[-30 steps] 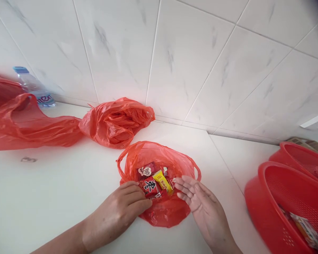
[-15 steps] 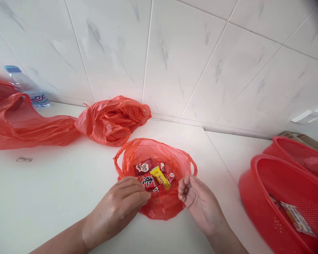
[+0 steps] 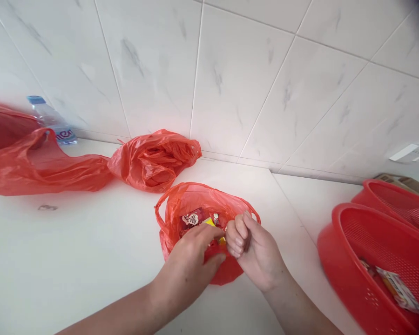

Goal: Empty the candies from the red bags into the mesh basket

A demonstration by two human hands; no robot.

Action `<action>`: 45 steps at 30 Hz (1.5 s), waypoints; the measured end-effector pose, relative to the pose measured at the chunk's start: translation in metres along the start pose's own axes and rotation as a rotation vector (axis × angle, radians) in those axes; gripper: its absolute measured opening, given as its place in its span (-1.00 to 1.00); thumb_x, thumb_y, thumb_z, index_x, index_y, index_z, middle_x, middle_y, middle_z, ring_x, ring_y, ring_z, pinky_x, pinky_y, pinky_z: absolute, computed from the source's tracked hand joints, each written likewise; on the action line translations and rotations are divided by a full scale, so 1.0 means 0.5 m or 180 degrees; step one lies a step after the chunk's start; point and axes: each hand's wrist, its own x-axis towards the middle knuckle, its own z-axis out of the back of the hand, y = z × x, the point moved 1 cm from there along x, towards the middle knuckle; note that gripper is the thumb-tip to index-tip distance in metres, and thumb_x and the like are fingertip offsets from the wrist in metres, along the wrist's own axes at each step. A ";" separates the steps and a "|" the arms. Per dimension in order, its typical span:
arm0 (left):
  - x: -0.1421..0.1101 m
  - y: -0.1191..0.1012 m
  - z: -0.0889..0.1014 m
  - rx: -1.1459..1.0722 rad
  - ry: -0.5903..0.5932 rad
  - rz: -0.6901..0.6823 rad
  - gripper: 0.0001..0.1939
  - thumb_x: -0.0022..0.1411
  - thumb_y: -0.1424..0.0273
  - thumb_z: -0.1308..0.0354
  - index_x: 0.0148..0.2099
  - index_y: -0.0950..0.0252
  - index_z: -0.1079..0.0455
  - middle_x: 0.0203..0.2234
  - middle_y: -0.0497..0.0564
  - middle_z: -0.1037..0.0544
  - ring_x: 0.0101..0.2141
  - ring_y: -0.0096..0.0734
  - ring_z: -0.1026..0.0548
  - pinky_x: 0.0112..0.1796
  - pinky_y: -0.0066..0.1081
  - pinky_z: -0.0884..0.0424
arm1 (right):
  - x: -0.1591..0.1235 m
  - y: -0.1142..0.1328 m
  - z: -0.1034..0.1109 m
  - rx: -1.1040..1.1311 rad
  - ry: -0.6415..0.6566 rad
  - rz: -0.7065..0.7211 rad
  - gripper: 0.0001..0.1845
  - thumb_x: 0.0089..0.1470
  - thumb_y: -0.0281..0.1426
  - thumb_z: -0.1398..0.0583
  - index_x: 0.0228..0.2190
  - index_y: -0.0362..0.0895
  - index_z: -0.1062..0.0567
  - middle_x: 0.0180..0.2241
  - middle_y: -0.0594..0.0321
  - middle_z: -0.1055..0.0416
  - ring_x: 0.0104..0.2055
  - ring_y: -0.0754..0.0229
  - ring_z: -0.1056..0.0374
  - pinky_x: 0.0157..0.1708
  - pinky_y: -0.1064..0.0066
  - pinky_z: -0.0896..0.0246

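An open red plastic bag [image 3: 181, 204] lies on the white counter with several red and yellow wrapped sweets [image 3: 192, 218] inside. My left hand [image 3: 190, 263] reaches into the bag from the near side, fingers curled over the sweets and the bag's near edge. My right hand [image 3: 251, 249] is closed in a loose fist at the bag's right side, thumb up; what it pinches is hidden.
A crumpled red bag [image 3: 153, 160] lies behind, and a flatter red bag [image 3: 38, 167] sits at the left beside a water bottle [image 3: 52, 123]. Two red mesh baskets [image 3: 370, 251] stand at the right; the nearer holds a packet [image 3: 394, 286]. A tiled wall backs the counter.
My right hand went from open to a closed fist and moved up to the bag's right edge. My left hand pushed further into the bag, covering most sweets.
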 end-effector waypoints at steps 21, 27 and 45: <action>-0.027 0.033 -0.019 -0.2889 0.0257 0.1065 -0.61 0.09 0.39 -0.23 0.00 0.24 -0.31 -0.44 -0.02 -0.55 -0.39 -0.34 -0.54 -0.30 -0.30 -0.49 | -0.008 -0.069 -0.004 0.0593 0.0155 -0.0661 -0.51 0.16 -0.18 -0.09 -0.70 -0.14 -0.19 -0.72 0.43 -0.04 -0.69 0.41 0.09 -0.64 0.53 0.16; -0.032 0.032 -0.023 -0.3372 0.0321 0.1169 -0.60 0.04 0.42 -0.30 -0.05 0.27 -0.31 -0.48 -0.03 -0.56 -0.42 -0.32 -0.54 -0.33 -0.28 -0.49 | -0.009 -0.084 -0.001 0.0542 0.0182 -0.0686 -0.52 0.16 -0.17 -0.09 -0.69 -0.13 -0.18 -0.72 0.44 -0.03 -0.70 0.42 0.12 -0.66 0.53 0.21; -0.031 0.026 -0.015 -0.3470 0.0462 0.1165 -0.77 0.09 0.33 -0.28 -0.27 0.32 -0.33 -0.58 -0.01 -0.53 -0.55 -0.34 -0.50 -0.47 -0.32 -0.46 | -0.022 -0.116 -0.011 0.0191 0.0273 -0.0749 -0.45 0.10 -0.05 -0.13 -0.68 -0.12 -0.09 -0.71 0.48 0.07 -0.69 0.45 0.15 -0.67 0.53 0.24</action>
